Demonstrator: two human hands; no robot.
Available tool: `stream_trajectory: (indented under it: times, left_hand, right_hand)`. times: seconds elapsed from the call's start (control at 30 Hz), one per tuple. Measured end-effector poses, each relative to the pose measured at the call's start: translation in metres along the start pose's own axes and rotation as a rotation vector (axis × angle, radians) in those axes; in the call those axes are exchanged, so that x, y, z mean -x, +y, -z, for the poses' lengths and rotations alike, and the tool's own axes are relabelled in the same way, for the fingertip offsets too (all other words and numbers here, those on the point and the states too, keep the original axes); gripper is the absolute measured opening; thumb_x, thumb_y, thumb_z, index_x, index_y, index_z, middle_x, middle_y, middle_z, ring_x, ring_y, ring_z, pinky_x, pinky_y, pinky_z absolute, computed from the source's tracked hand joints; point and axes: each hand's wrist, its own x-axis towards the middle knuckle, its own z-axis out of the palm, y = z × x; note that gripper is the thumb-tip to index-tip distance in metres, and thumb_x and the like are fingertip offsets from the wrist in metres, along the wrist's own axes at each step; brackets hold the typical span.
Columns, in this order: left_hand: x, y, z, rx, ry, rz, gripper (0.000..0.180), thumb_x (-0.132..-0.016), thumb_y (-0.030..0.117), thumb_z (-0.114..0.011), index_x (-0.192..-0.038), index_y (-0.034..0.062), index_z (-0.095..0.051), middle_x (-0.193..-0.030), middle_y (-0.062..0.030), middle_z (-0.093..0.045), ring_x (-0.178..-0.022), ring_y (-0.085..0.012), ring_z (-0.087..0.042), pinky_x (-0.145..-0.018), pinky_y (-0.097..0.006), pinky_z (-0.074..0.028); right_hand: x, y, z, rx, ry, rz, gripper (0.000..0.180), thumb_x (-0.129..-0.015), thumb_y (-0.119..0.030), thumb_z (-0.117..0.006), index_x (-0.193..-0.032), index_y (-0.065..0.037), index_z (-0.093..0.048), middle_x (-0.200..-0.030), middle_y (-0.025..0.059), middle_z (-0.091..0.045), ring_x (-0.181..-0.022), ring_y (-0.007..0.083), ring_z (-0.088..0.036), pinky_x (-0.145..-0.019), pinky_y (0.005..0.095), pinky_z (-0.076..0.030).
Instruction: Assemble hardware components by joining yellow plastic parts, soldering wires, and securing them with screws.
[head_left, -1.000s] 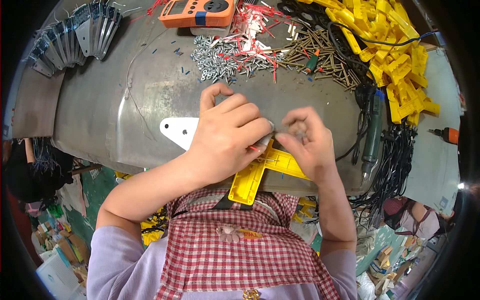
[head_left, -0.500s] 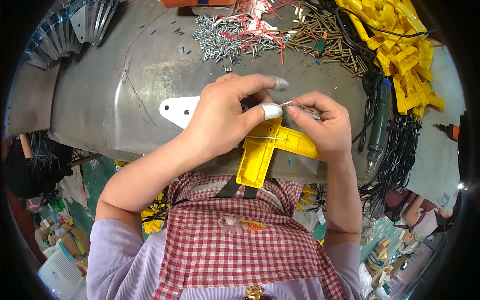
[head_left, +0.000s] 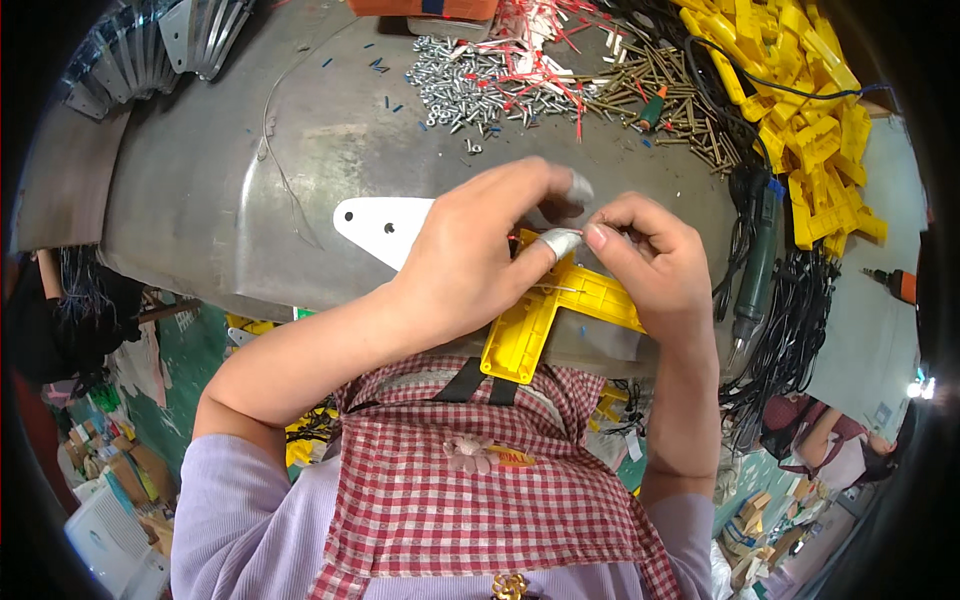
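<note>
My left hand [head_left: 475, 250], its thumb and index fingertips wrapped in greyish-white tape, curls over a yellow plastic housing [head_left: 520, 335] shaped like a T. My right hand [head_left: 655, 255] pinches a thin wire [head_left: 581, 232] against the tip of my left thumb. The wire is mostly hidden by the fingers. The left index finger is lifted and slightly blurred; the fingers beneath it are covered. A pale wire [head_left: 555, 289] lies inside the open housing. From under my left hand a white plate [head_left: 385, 226] with two dark holes sticks out to the left.
Silver screws [head_left: 455, 85], red-and-white wire pieces [head_left: 535, 50] and brass-coloured screws [head_left: 680, 90] are heaped at the back. Yellow housings [head_left: 820, 140] are piled far right, beside black cables and a green screwdriver-like tool [head_left: 757, 260]. Metal plates [head_left: 170, 45] stand back left.
The view has shifted a little. My hands have drawn together, with the right fingertips closing onto the wire at my left thumb. The left index finger has bent downward.
</note>
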Motion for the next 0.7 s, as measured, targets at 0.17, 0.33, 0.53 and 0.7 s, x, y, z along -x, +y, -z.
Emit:
stream_trajectory:
  times: [0.17, 0.33, 0.53, 0.7]
  left_hand:
    - [0.004, 0.0, -0.003, 0.225, 0.01, 0.128, 0.043, -0.077, -0.001, -0.065, -0.115, 0.0027, -0.044, -0.093, -0.0098, -0.064, -0.086, -0.0193, -0.065, -0.075, -0.029, -0.051]
    - [0.004, -0.001, -0.004, 0.043, 0.085, -0.055, 0.051, -0.076, -0.001, -0.066, -0.119, 0.0028, -0.039, -0.093, -0.009, -0.064, -0.082, -0.0204, -0.065, -0.071, -0.03, -0.051]
    - [0.007, 0.004, -0.004, 0.121, 0.086, 0.066, 0.054, -0.072, 0.0, -0.069, -0.119, 0.0036, -0.041, -0.088, -0.0079, -0.064, -0.078, -0.0255, -0.063, -0.068, -0.033, -0.05]
    - [0.003, 0.001, 0.001, -0.114, 0.1, -0.111, 0.052, -0.064, 0.0, -0.07, -0.112, 0.006, -0.053, -0.085, -0.0034, -0.064, -0.078, -0.0257, -0.06, -0.075, -0.036, -0.047]
  right_hand:
    - [0.001, -0.001, -0.002, -0.157, -0.015, -0.101, 0.012, -0.084, -0.01, -0.063, -0.083, 0.001, -0.061, -0.076, 0.0001, -0.058, -0.071, 0.0041, -0.048, -0.062, 0.0215, -0.04]
    - [0.0, 0.003, -0.004, -0.342, -0.069, -0.16, 0.013, -0.086, -0.012, -0.062, -0.086, 0.001, -0.059, -0.077, -0.002, -0.056, -0.072, 0.0025, -0.047, -0.063, 0.0196, -0.04]
    - [0.002, 0.007, -0.004, -0.314, -0.101, -0.195, 0.015, -0.088, -0.014, -0.06, -0.09, 0.001, -0.059, -0.079, -0.0017, -0.056, -0.072, 0.003, -0.048, -0.064, 0.0192, -0.04]
    - [0.002, 0.009, -0.01, -0.394, -0.114, -0.274, 0.02, -0.088, -0.016, -0.062, -0.093, 0.002, -0.057, -0.084, 0.0024, -0.059, -0.075, 0.0048, -0.052, -0.066, 0.0227, -0.045]
